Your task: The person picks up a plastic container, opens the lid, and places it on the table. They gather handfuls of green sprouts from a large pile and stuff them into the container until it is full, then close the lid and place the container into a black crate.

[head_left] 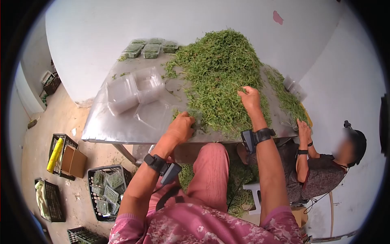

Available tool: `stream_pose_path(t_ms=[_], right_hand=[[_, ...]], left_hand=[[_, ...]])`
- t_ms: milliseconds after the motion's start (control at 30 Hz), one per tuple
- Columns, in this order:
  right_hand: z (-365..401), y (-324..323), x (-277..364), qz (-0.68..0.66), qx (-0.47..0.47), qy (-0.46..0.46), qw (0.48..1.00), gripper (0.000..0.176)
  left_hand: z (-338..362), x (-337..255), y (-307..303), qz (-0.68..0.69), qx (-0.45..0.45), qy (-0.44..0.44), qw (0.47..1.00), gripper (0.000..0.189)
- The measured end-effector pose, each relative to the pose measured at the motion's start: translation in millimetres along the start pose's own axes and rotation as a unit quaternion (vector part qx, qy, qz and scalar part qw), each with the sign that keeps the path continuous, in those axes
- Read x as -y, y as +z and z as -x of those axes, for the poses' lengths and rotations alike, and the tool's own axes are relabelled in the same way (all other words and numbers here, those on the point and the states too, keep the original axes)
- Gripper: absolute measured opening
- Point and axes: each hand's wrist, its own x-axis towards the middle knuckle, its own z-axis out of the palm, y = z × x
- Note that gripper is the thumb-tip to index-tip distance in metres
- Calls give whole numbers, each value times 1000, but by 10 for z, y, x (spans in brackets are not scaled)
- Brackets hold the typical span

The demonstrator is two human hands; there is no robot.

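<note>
Pink-sleeved left hand [180, 127] curls its grip shut beside the greens [219, 77]; right hand [250, 97] digs into them, grip hidden

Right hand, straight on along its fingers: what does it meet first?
The heap of green herbs: the right hand rests on it, fingers aimed towards its middle. Probably nothing sits between, though depth is unclear.

- No writing, label, brand, number or sign is legible anywhere.
- Black devices [168, 173] strapped at the wrists of the left hand [181, 127] and right hand [249, 97]: any marking is too small to tell.
</note>
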Motion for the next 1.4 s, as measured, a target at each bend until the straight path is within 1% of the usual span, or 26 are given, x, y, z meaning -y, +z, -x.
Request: stream_pose_path(t_ms=[100, 133, 200, 300, 400, 467, 533, 600, 633, 667, 700, 767, 867, 900, 967, 1067, 1167, 1200, 1267, 1367, 1400], right_hand=[[71, -21, 155, -96, 5, 58, 994, 40], [110, -29, 226, -134, 11, 63, 989, 40], [191, -39, 353, -209, 23, 73, 975, 39], [312, 12, 456, -354, 68, 84, 929, 32], [576, 18, 785, -396, 111, 74, 908, 33], [719, 178, 861, -372, 110, 52, 920, 29], [878, 312, 988, -321, 97, 38, 941, 26], [959, 521, 1005, -246, 93, -18, 965, 21], [1006, 599, 1050, -208, 90, -47, 973, 18], [1095, 632, 1082, -121, 63, -45, 990, 17], [1157, 707, 1102, -110, 55, -69, 990, 20], [1248, 866, 1065, -68, 57, -164, 982, 24], [1352, 918, 1066, -58, 119, -195, 972, 29], [1352, 898, 1075, -71, 135, -176, 973, 31], [1342, 807, 1080, -96, 164, -137, 972, 34], [1277, 715, 997, -117, 169, -122, 971, 29], [1279, 649, 995, -112, 169, -143, 969, 24], [1283, 673, 976, -98, 160, -159, 969, 21], [1313, 758, 935, -71, 143, -192, 968, 16], [1398, 758, 962, 62, 155, -256, 952, 16], [1404, 749, 987, 79, 165, -258, 949, 15]], left_hand=[[28, -55, -97, 32, -11, -4, 999, 22], [53, -89, -150, 44, -17, -9, 999, 21], [99, -124, -226, 66, -68, 0, 996, 19], [165, -115, -342, 111, -121, -15, 986, 18], [243, -36, -429, 140, -170, -48, 974, 19], [291, 97, -450, 156, -209, -52, 964, 18], [320, 234, -479, 235, -181, -119, 948, 16], [371, 190, -580, 313, -157, -174, 920, 16], [390, 184, -590, 331, -154, -180, 913, 16], [407, 181, -601, 349, -151, -185, 906, 17], [419, 178, -613, 367, -148, -190, 899, 17], [430, 155, -618, 344, -124, -183, 913, 18], [414, 220, -544, 275, -111, -162, 941, 20], [407, 231, -525, 247, -111, -152, 951, 20], [399, 231, -506, 232, -113, -151, 954, 21], [379, 161, -535, 201, -116, -151, 961, 22], [353, 104, -512, 149, -144, -131, 969, 22], [341, 87, -502, 129, -157, -120, 972, 22], [325, 38, -494, 108, -149, -103, 978, 23], [299, -10, -451, 91, -124, -76, 985, 26], [288, -21, -436, 88, -114, -65, 987, 27]])
